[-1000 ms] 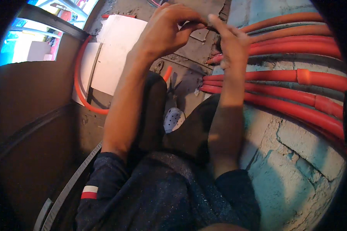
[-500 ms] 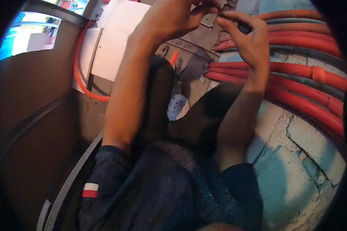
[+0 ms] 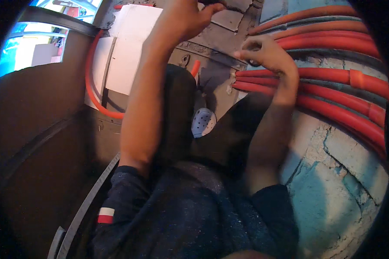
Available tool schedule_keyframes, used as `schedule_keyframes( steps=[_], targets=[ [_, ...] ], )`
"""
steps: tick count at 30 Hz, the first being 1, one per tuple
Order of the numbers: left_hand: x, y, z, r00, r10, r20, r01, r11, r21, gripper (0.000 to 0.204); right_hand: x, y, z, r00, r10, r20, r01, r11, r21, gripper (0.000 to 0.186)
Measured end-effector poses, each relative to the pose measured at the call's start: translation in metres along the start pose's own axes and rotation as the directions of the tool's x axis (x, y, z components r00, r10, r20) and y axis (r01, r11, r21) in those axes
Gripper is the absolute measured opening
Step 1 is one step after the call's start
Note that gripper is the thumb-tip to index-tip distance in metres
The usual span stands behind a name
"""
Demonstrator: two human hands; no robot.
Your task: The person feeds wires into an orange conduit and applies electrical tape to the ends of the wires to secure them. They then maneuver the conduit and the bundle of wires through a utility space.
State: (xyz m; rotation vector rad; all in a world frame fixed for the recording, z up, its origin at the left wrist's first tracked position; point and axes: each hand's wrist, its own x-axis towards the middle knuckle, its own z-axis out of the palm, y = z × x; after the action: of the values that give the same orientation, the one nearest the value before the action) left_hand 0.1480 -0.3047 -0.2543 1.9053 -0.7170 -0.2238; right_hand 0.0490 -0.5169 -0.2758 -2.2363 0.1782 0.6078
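At the top edge my left hand is raised, its thumb stretched out to the right. Its other fingers are mostly cut off by the frame, and I see nothing held in it. To its right and lower, my right hand is curled beside the red conduits. A small dark thing shows under its bent fingers, too hidden to name. Between and beyond the two hands lies a grey-brown surface with seams and a raised flap edge.
Red conduits run along the cracked turquoise wall at the right. White panels and a bent orange-red tube stand at the left, beside a dark brown panel. A white perforated clog shows between my knees.
My hands were close together at the top, fingertips meeting. Now they are apart: the left has moved up and left, the right has dropped lower and turned inward.
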Motion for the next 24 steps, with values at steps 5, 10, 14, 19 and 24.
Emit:
schedule_keyframes(
  steps=[5,10,14,19,24],
  targets=[
    [-0.003,0.002,-0.001,0.986,0.066,0.153,-0.073,0.997,0.040,0.017,0.015,0.019,0.009,0.979,-0.176,-0.103,0.171,0.984,-0.058,0.039],
    [-0.009,-0.002,0.000,0.969,0.036,0.244,-0.070,0.989,0.133,0.013,0.007,-0.026,0.006,0.893,0.081,-0.444,0.171,0.849,0.500,0.038],
    [-0.015,-0.007,0.006,0.971,0.239,0.027,-0.240,0.952,0.190,0.010,0.003,-0.054,0.018,0.921,-0.296,-0.254,0.350,0.914,0.203,0.033],
    [-0.002,0.000,0.011,0.956,0.286,-0.066,-0.281,0.957,0.078,0.013,-0.013,-0.061,0.008,0.947,-0.135,-0.291,0.251,0.875,0.413,0.033],
    [0.013,-0.048,0.005,0.936,-0.350,0.035,0.337,0.922,0.192,0.022,0.005,-0.029,-0.003,0.920,0.002,-0.392,0.386,0.161,0.908,0.034]
  ],
)
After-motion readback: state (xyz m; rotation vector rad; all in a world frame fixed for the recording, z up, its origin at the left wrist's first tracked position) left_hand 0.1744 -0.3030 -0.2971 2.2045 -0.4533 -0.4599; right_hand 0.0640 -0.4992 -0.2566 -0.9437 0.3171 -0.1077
